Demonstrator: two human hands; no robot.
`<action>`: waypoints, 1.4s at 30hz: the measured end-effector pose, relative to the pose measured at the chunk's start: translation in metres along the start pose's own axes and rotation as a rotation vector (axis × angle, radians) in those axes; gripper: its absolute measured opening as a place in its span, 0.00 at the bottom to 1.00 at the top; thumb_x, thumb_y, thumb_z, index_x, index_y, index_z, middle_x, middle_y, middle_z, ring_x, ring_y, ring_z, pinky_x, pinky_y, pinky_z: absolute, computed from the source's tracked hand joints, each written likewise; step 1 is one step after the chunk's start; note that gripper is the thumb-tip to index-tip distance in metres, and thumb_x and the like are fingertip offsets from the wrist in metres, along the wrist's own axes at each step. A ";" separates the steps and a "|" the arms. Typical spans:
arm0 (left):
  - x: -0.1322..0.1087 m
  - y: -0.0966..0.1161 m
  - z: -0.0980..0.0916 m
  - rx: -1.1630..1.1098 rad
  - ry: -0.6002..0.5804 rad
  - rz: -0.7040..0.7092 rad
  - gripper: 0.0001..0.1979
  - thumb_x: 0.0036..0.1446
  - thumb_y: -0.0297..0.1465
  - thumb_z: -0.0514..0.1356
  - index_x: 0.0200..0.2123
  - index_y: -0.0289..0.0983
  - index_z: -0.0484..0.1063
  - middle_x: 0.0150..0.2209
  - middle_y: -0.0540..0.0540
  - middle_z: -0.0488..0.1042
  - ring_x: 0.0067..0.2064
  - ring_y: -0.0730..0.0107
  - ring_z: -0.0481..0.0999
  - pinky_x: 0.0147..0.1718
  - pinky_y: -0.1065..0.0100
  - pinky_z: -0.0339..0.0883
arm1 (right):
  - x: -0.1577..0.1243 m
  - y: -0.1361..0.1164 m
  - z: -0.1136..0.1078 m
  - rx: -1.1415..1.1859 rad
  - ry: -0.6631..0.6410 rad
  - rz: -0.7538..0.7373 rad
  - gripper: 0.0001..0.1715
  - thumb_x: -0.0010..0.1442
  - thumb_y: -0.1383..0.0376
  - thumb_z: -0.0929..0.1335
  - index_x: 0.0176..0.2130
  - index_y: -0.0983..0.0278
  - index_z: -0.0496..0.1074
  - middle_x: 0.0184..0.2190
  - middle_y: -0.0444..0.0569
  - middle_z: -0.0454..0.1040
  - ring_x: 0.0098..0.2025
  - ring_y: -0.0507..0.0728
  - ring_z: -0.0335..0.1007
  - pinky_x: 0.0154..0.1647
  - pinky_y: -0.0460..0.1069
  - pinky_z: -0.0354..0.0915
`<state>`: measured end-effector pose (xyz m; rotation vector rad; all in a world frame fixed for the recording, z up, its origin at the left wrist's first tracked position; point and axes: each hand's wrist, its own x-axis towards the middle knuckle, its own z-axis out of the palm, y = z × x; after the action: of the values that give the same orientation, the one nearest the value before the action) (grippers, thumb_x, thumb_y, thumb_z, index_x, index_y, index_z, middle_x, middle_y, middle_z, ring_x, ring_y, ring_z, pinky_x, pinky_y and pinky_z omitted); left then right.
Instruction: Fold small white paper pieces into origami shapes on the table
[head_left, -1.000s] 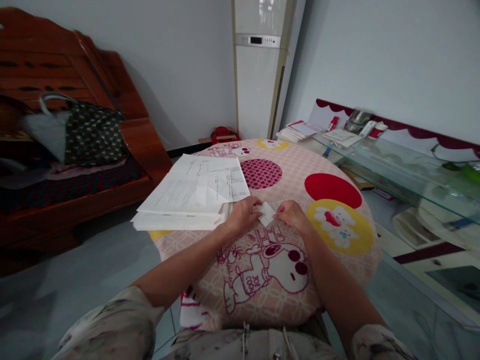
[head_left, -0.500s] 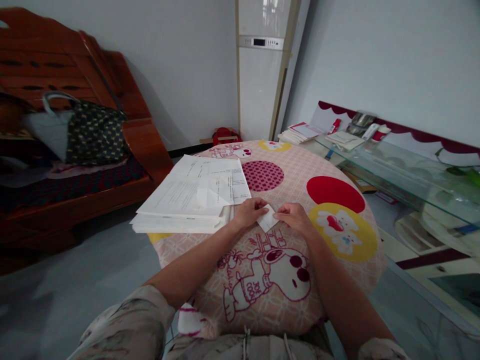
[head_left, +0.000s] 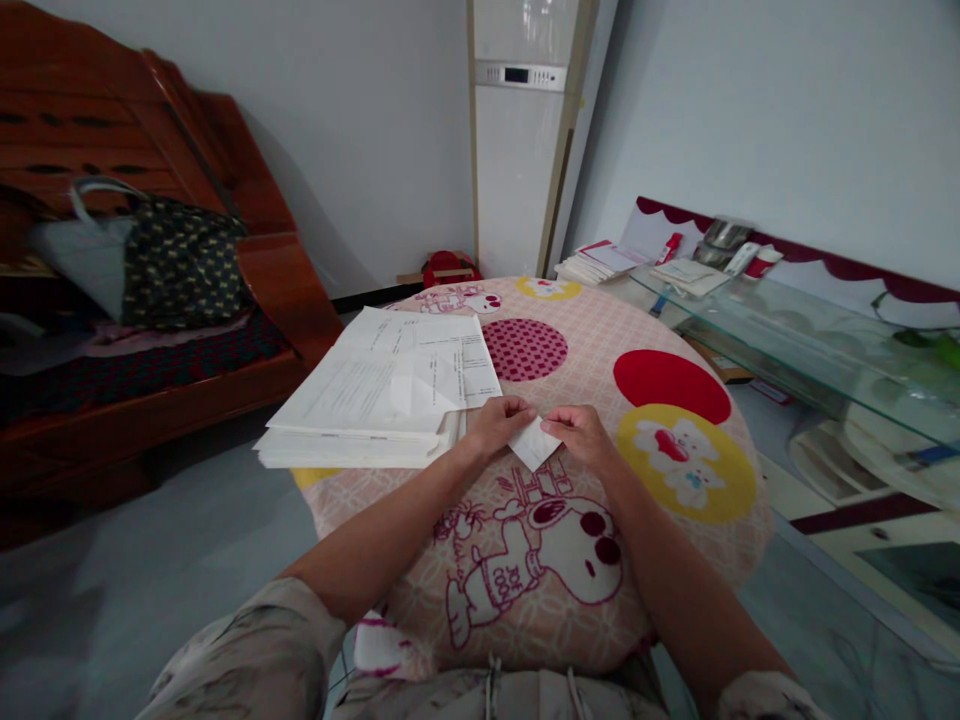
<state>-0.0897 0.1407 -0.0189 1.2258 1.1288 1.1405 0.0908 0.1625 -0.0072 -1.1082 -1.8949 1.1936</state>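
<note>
A small folded piece of white paper (head_left: 534,446) sits in front of me over the patterned tablecloth (head_left: 592,340), one corner pointing toward me. My left hand (head_left: 501,420) pinches its upper left edge between thumb and fingers. On the opposite edge, my right hand (head_left: 577,430) grips the paper with its thumb and curled fingers. The fingertips cover part of the paper's top. Just left of my left hand lies a thick stack of printed sheets (head_left: 352,375), with a creased, lighter piece of paper (head_left: 427,383) on top.
A glass shelf (head_left: 810,350) runs along the right, holding papers (head_left: 600,260), a metal container (head_left: 726,238) and a red tube. At the left stands a wooden bench (head_left: 270,290) with a dark patterned bag (head_left: 184,260). A tall white air conditioner (head_left: 517,170) stands behind the table.
The folded paper has turned slightly and shows more of its face, its near corner a little lower. Both hands have shifted slightly and still hold it. The camera view has moved a little.
</note>
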 end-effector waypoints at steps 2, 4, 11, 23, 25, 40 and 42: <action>0.001 -0.003 -0.001 0.055 0.052 0.025 0.15 0.49 0.41 0.66 0.24 0.34 0.69 0.19 0.54 0.65 0.21 0.79 0.60 0.21 0.74 0.51 | -0.001 0.000 -0.001 0.029 -0.037 0.038 0.14 0.53 0.57 0.68 0.24 0.64 0.71 0.19 0.41 0.68 0.21 0.50 0.61 0.22 0.44 0.57; 0.002 -0.005 -0.001 0.041 0.075 0.035 0.15 0.49 0.41 0.65 0.24 0.34 0.70 0.20 0.54 0.67 0.21 0.79 0.62 0.21 0.74 0.52 | -0.003 0.000 -0.002 0.077 -0.087 0.105 0.13 0.53 0.57 0.68 0.25 0.64 0.72 0.17 0.41 0.69 0.18 0.49 0.62 0.19 0.44 0.57; 0.002 0.000 -0.003 -0.153 0.023 -0.014 0.21 0.41 0.36 0.71 0.38 0.32 0.74 0.31 0.47 0.77 0.29 0.72 0.73 0.29 0.71 0.64 | -0.004 -0.004 -0.004 0.280 0.099 0.222 0.16 0.47 0.54 0.72 0.29 0.65 0.74 0.17 0.44 0.72 0.17 0.51 0.67 0.18 0.45 0.62; 0.003 0.004 -0.009 -0.049 -0.110 0.051 0.16 0.42 0.31 0.69 0.37 0.32 0.77 0.31 0.47 0.77 0.30 0.72 0.73 0.30 0.71 0.65 | -0.003 0.000 -0.009 0.276 0.099 0.219 0.19 0.50 0.52 0.72 0.31 0.66 0.74 0.17 0.43 0.70 0.17 0.50 0.64 0.16 0.44 0.55; 0.003 0.005 -0.010 -0.041 -0.116 0.037 0.15 0.43 0.32 0.68 0.36 0.32 0.77 0.30 0.47 0.76 0.29 0.72 0.72 0.29 0.71 0.64 | -0.002 -0.001 -0.010 0.281 0.104 0.199 0.20 0.50 0.53 0.72 0.36 0.66 0.75 0.21 0.44 0.74 0.20 0.51 0.67 0.19 0.45 0.59; -0.010 0.019 0.000 0.687 0.039 0.530 0.10 0.58 0.28 0.62 0.44 0.35 0.76 0.41 0.43 0.77 0.43 0.63 0.75 0.47 0.61 0.69 | -0.008 -0.019 -0.004 0.365 0.162 0.544 0.09 0.53 0.67 0.69 0.22 0.65 0.69 0.15 0.46 0.72 0.14 0.51 0.67 0.11 0.44 0.58; -0.011 0.014 0.003 0.780 -0.034 0.543 0.09 0.57 0.29 0.64 0.42 0.34 0.76 0.38 0.43 0.77 0.41 0.63 0.75 0.44 0.61 0.69 | -0.007 -0.023 -0.002 0.389 0.192 0.588 0.10 0.54 0.68 0.69 0.22 0.65 0.69 0.15 0.47 0.72 0.14 0.51 0.67 0.11 0.44 0.59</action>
<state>-0.0880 0.1294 -0.0048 2.2489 1.3039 1.0783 0.0885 0.1517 0.0139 -1.5364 -1.1482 1.6133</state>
